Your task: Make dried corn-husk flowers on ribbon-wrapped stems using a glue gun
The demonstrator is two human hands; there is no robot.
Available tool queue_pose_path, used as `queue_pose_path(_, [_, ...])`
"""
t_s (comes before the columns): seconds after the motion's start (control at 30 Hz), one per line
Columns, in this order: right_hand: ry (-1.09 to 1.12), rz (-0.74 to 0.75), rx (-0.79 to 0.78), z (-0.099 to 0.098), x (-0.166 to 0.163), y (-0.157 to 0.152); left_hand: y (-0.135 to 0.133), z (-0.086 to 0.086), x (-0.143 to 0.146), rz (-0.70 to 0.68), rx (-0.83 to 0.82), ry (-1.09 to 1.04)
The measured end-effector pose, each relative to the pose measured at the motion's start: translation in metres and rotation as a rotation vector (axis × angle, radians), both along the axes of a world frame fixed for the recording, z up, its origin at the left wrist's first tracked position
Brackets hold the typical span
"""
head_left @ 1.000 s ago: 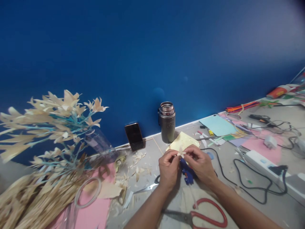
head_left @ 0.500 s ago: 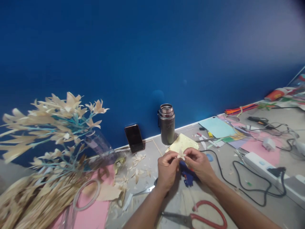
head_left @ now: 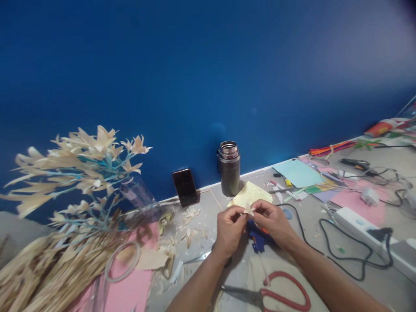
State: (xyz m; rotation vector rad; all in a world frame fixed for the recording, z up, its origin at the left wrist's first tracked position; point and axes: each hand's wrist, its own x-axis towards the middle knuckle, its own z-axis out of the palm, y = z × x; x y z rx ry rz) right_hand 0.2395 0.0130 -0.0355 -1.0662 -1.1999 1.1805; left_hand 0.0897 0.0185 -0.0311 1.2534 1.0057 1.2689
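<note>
Head view: left hand (head_left: 229, 229) and right hand (head_left: 273, 222) fingers pinch one small, pointed-petal cream paper flower (head_left: 249, 211).

Grey table (head_left: 373, 277), red scissors (head_left: 286, 292), phone (head_left: 185, 187), perhaps glue gun (head_left: 258, 240)

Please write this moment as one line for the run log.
left hand: pinches paper flower | right hand: pinches it too | below: glue gun

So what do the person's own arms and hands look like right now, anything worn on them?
Both are bare: the left hand and right hand show no gloves, and no rings or watch that I can make out. Both forearms are uncovered to the frame's edge, with no sleeves in view.
</note>
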Motion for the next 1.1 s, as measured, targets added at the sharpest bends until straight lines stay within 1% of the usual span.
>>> queue_pose_path(0.1, [-0.013, 0.0, 0.008, -0.001, 0.0, 0.001, -0.001, 0.0, 0.0, 0.017, 0.029, 0.019])
queue_pose_path(0.17, [-0.017, 0.004, 0.008, -0.002, -0.001, 0.001, 0.0, -0.001, 0.0, 0.03, -0.007, 0.008])
queue_pose_path(0.27, [-0.019, 0.015, -0.005, 0.0, -0.002, -0.001, 0.002, -0.003, 0.002, 0.066, -0.106, -0.086])
queue_pose_path(0.37, [-0.006, 0.045, -0.019, 0.002, -0.004, -0.003, 0.004, -0.004, 0.003, 0.081, -0.133, -0.199])
queue_pose_path(0.5, [0.057, 0.087, -0.065, -0.001, -0.004, -0.003, 0.001, -0.004, 0.005, 0.049, -0.2, -0.274])
queue_pose_path(0.67, [0.127, 0.194, -0.14, -0.006, -0.003, 0.0, -0.004, -0.003, 0.009, -0.012, -0.283, -0.334])
queue_pose_path(0.83, [0.185, 0.147, -0.151, -0.004, -0.004, -0.002, -0.005, -0.002, 0.009, -0.063, -0.273, -0.345])
queue_pose_path(0.93, [0.244, 0.148, -0.156, -0.004, -0.005, -0.003, -0.005, -0.002, 0.01, -0.047, -0.259, -0.347])
queue_pose_path(1.0, [0.283, 0.161, -0.154, -0.004, -0.006, -0.003, -0.005, -0.002, 0.01, -0.033, -0.287, -0.377])
queue_pose_path(1.1, [0.353, 0.193, -0.175, -0.002, -0.007, -0.004, -0.005, -0.001, 0.01, -0.054, -0.348, -0.412])
